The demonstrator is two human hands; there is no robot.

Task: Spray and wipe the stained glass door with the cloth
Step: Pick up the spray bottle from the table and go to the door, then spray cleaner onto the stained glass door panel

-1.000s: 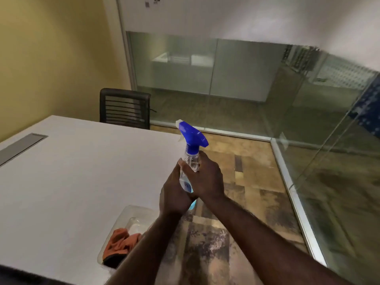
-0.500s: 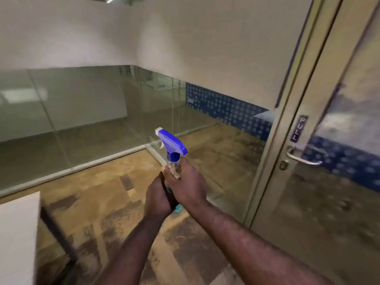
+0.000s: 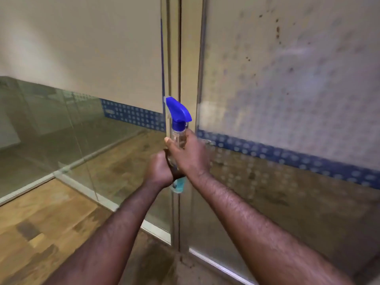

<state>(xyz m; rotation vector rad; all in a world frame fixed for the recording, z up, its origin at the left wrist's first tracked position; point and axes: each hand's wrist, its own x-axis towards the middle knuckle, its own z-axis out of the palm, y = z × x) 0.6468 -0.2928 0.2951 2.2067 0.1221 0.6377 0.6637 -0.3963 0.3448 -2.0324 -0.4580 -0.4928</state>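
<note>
A: How many things are in play here?

B: 1 spray bottle [image 3: 178, 128], 2 hands, and 1 glass door [image 3: 287, 99]. The cloth does not show anywhere.

A: Where is the bottle?

B: Upright, near the middle of the view, in front of the door frame [image 3: 174, 58]. It has 1 blue trigger head on a clear body, with some blue liquid showing at the bottom, below the hands.

A: And the hands?

B: Both are clamped on the bottle. The right hand [image 3: 188, 155] wraps the clear neck just under the blue head, thumb laid across the front. The left hand [image 3: 159, 168] grips lower down, knuckles up, touching the right. Both forearms reach forward from the lower edge and meet at the bottle.

A: The door itself?

B: It fills the right side, just beyond the bottle. Its upper pane is hazy, with many dark spots scattered over it, and 1 blue dotted band runs across at about hand height. Left of the frame stands a glass partition [image 3: 61, 130] above a wooden floor [image 3: 41, 223].
</note>
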